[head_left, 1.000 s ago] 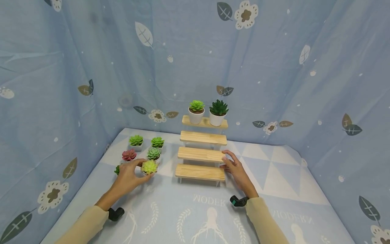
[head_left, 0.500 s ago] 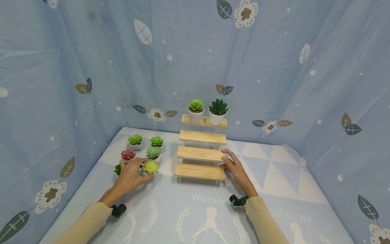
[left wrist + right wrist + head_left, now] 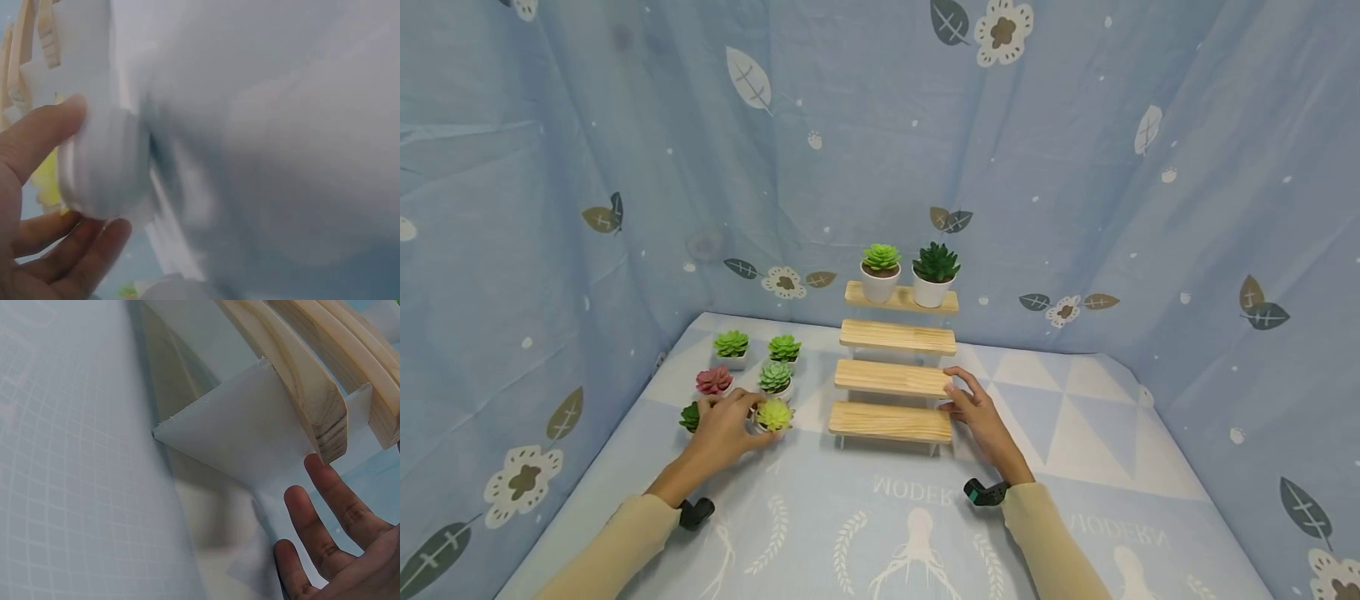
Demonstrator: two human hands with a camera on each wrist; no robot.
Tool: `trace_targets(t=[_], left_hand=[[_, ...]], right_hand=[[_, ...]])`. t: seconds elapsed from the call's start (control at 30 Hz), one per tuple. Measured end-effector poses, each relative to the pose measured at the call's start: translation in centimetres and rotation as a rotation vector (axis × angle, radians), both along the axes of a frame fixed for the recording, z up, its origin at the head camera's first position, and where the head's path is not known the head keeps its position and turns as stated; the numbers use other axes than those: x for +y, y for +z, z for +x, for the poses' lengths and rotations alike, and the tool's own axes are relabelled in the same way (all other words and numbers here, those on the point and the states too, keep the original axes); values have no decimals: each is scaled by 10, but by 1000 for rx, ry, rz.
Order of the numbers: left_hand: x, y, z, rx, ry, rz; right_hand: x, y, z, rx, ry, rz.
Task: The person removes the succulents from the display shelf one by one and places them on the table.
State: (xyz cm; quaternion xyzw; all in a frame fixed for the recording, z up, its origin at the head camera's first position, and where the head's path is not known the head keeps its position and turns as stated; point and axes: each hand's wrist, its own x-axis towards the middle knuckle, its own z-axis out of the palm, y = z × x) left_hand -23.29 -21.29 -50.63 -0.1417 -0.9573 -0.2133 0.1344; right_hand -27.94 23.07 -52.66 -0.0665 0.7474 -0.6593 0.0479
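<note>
The left hand (image 3: 722, 429) grasps the white pot (image 3: 103, 165) of the yellow-green succulent (image 3: 773, 414), thumb on one side and fingers on the other; whether its base clears the tabletop (image 3: 820, 517) is hard to tell. The plant sits between two and three o'clock from that hand. It is probably light, with stiff, rather smooth pot walls whose ribbing should help grip; hold it by the pot, as the leaves look likelier to bend or pull loose. From it, the mint-green succulent (image 3: 775, 377) stands just beside at twelve o'clock, the red succulent (image 3: 714, 381) at ten. Farther out, at three o'clock, is the tiered stand (image 3: 891, 423), rigid but perhaps light enough to slide if knocked. At its four o'clock the right hand (image 3: 988, 429), fingers loosely extended, touches a board's end without visibly gripping.
</note>
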Motion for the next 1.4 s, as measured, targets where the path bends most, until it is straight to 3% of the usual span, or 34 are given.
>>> trace_targets(t=[0.37, 0.63, 0.8, 1.13, 1.4], left_hand=[[-10, 15, -5, -109, -8, -31], [-13, 14, -6, -121, -7, -64], [-12, 18, -4, -89, -6, -77], [-1, 43, -13, 22, -78, 138], [15, 66, -32, 74, -116, 293]], right_hand=[[-1, 4, 1, -30, -1, -6], [-2, 21, 8, -51, 21, -31], [-5, 30, 15, -52, 39, -18], [-4, 28, 14, -63, 37, -21], [-4, 28, 15, -52, 41, -18]])
